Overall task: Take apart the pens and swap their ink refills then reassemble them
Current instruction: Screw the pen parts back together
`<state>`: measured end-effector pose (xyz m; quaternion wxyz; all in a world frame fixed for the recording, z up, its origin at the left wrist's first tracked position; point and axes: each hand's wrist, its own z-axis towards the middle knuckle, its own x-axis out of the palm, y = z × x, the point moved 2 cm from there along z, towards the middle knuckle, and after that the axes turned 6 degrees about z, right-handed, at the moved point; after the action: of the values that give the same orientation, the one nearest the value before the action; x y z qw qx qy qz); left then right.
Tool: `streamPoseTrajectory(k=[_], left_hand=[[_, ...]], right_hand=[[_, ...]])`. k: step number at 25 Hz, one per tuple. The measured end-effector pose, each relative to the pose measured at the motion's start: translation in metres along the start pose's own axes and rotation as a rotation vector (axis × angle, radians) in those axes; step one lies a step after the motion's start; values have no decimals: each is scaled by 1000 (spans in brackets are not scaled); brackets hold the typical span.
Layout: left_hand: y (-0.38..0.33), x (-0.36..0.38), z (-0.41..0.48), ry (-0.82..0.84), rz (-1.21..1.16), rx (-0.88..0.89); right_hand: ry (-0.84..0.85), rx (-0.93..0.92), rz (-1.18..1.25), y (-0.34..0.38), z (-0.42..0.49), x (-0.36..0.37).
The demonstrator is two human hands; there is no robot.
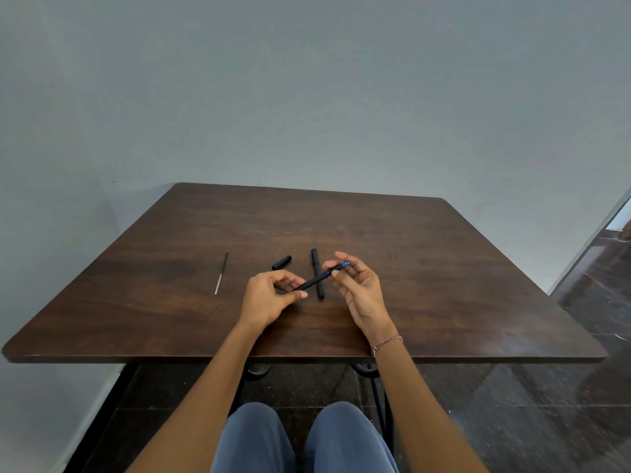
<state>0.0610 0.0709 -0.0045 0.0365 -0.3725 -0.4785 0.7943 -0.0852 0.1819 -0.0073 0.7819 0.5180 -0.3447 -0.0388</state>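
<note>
I hold a black pen barrel [312, 283] slanted above the table. My left hand [269, 298] grips its lower end. My right hand [355, 285] pinches the blue tip section [341, 265] at its upper end. A second black pen [317, 273] lies on the table under the held one, pointing away from me. A black cap [281, 262] rests to its left. Further left lies a thin ink refill [221, 272].
The dark wooden table [444, 285] stands against a grey wall. Its near edge runs just above my knees [307, 438]. Dark tiled floor shows to the right, with a doorway at the far right edge.
</note>
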Motion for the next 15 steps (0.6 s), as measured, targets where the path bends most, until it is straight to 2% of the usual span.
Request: streamPoseTrajectory(k=[5,11,15], left_hand=[[-1,0,0,15,36,-15],[-3,-1,-1,31,65,-6],[-5,-1,0,44,81,-12]], right_hand=[[-8,-3,-65,-2,3,-3],[-142,-22,-165,-4,6,-4],[-33,-2,-162,-2,3,0]])
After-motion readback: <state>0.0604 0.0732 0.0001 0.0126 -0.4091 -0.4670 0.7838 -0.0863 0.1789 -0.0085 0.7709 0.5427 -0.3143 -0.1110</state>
